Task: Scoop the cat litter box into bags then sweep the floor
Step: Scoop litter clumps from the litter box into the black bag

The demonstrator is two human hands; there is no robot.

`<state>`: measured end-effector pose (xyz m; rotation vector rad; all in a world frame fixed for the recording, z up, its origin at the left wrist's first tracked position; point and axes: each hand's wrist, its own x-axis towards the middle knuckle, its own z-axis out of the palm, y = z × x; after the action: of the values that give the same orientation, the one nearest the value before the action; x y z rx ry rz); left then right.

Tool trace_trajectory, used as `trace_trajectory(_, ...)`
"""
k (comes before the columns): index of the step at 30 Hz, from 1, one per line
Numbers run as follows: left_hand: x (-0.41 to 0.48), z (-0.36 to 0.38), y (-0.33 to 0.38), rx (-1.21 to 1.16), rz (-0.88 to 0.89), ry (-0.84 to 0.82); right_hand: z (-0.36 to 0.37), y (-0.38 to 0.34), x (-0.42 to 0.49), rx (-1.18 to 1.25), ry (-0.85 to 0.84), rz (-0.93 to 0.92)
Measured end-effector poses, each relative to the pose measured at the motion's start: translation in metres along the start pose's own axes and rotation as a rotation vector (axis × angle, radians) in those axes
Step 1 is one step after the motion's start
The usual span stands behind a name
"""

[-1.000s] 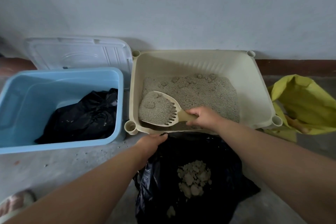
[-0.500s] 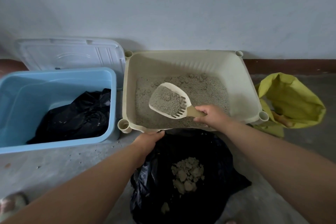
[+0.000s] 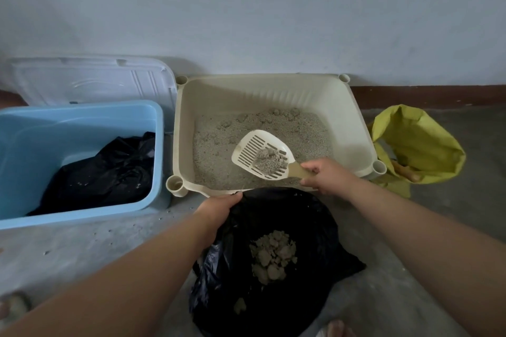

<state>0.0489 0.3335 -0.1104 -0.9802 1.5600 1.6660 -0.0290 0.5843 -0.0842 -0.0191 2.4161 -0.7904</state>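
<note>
The right hand (image 3: 327, 175) gripped the scoop (image 3: 262, 156) above the litter box (image 3: 262, 90) near edge; the left hand (image 3: 219, 206) held the black bag (image 3: 287, 210) just before it.

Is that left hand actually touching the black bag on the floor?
Touching. The head view shows the left hand gripping the black bag by its rim, holding the mouth open.
</note>
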Motion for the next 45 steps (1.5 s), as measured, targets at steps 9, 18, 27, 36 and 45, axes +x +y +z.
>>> trace_trajectory(9, -0.007, 0.008, 0.0, -0.086, -0.01, -0.036, -0.007, 0.004, -0.017, -0.051, 0.115, -0.039)
trace_trajectory(18, -0.007, 0.011, -0.002, -0.042, 0.005, -0.022, -0.02, 0.008, -0.024, -0.267, 0.11, 0.041)
trace_trajectory(27, -0.01, 0.009, 0.003, -0.064, 0.033, 0.008, -0.026, 0.014, -0.05, 0.001, 0.165, -0.072)
trace_trajectory(36, -0.01, 0.009, 0.005, -0.094, -0.021, 0.035, 0.016, 0.043, -0.06, -0.623, 0.295, -0.484)
trace_trajectory(45, -0.01, 0.012, 0.004, -0.117, -0.041, 0.0, -0.025, 0.015, -0.05, -0.21, 0.231, -0.102)
